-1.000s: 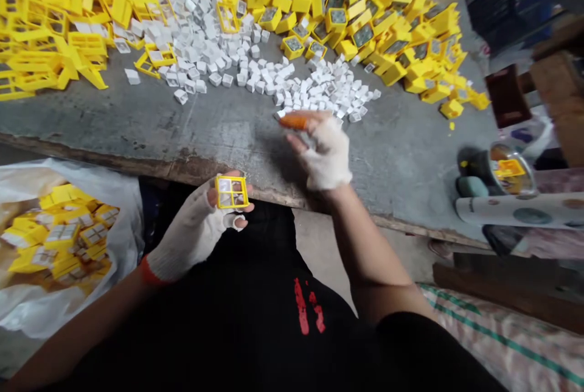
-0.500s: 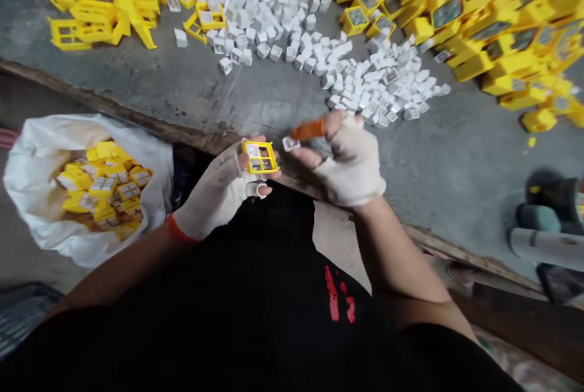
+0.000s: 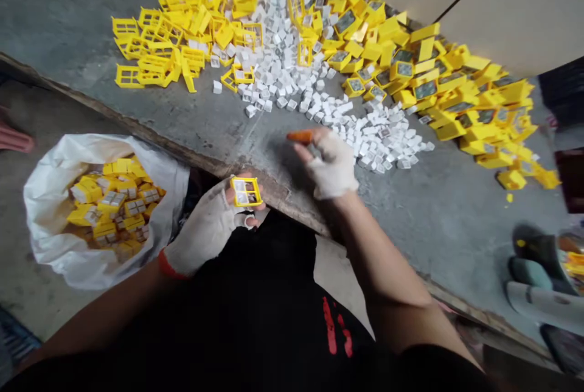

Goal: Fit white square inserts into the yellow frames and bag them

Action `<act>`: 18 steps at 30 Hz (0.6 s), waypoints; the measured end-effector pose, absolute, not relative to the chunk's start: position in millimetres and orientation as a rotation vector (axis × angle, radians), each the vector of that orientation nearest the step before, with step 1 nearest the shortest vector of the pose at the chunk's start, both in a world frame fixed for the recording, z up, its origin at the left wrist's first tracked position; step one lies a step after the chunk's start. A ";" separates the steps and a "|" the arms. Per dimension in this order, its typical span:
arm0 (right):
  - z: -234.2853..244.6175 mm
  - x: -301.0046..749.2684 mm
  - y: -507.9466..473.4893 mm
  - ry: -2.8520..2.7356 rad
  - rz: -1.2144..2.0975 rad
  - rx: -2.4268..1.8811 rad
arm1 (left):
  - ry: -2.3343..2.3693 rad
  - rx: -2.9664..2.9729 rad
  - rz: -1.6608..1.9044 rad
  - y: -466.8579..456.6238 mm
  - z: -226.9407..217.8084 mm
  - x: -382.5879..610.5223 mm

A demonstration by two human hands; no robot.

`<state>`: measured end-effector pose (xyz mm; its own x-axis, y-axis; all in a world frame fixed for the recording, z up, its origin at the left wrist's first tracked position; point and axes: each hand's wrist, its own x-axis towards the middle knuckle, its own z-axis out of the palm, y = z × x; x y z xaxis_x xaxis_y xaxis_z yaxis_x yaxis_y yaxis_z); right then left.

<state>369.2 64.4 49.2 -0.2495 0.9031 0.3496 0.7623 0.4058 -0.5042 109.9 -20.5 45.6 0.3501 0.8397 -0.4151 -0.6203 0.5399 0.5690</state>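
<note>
My left hand (image 3: 207, 221), in a fingerless white glove with a red-orange cuff, is closed around a small yellow plastic frame (image 3: 253, 203) divided like a window. White pieces fill the frame's left-hand compartments, while the right-hand ones look unfilled. Over the grey surface, my right hand (image 3: 332, 164) is raised, also gloved in white, with an orange cover (image 3: 300, 136) on its index finger. Thumb and index finger are apart, and nothing shows between them. Closest to it is a spread of small white cube-like pieces (image 3: 378, 139).
Yellow frames (image 3: 157, 66) are heaped at the left of the grey surface (image 3: 191, 118), and yellow box-like parts (image 3: 426, 87) at the right. A white sack (image 3: 43, 209) of filled yellow pieces stands at my left. Sandals or similar items (image 3: 531, 273) lie at far right.
A white piece that was in my right hand is no longer there, and the frame shows another filled compartment. My right hand has moved forward toward the white pieces. The view has shifted.
</note>
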 end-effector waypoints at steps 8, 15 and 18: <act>45.3 319.4 199.1 -2.385 0.120 -1.714 | 0.883 0.367 1.059 -15.4 49.0 88.0; 45.3 342.0 140.1 -2.060 0.577 -1.406 | 0.844 0.365 1.054 -13.8 50.8 92.4; 45.3 349.8 83.6 -1.777 0.881 -1.140 | 0.779 0.389 1.041 -12.0 51.1 103.0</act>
<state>349.8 83.6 45.3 -0.2457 0.9317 0.2675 0.3507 0.3427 -0.8715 103.0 -12.0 51.1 0.2765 0.8796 -0.3872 -0.6200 0.4711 0.6274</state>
